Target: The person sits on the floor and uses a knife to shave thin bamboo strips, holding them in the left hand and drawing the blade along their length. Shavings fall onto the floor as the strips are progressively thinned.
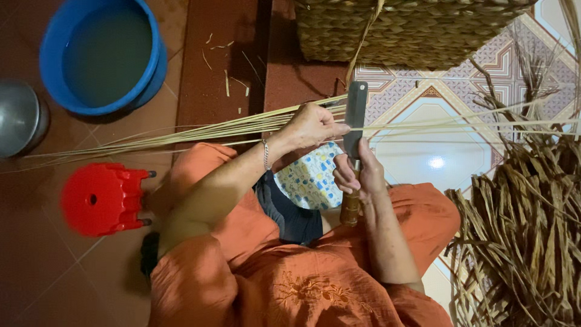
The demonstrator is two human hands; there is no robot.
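Head view, left hand: the left hand [311,126] is closed around a bundle of long, thin, pale straw-coloured reed strands [200,134], pinching them between thumb and fingers; a thin metal bracelet [265,155] sits at the wrist.
Head view, right hand: the right hand [358,175] is wrapped tight around the brown wooden handle of a flat, dark steel cleaver [355,115], blade pointing up and away from the body.
Strands: they run sideways across the lap, passing through the left fist and out far to both sides; the blade crosses them just beside the left fingertips.
Step in hand: judging by the blade set against the strands, this looks like trimming or splitting the reeds at the point next to the left grip.
Next move calls for: a steady pinch on the bundle and a controlled push of the blade, edge kept clear of the left fingertips, which lie very close to it.
Beyond the left hand: a round blue plastic basin holding water [101,54], a red plastic stool [103,198] and a grey metal bowl [18,118], well apart.
Beyond the right hand: a heap of dried brown plant strips [520,230].
Above both hands: a woven tan basket [405,30], near the blade tip.
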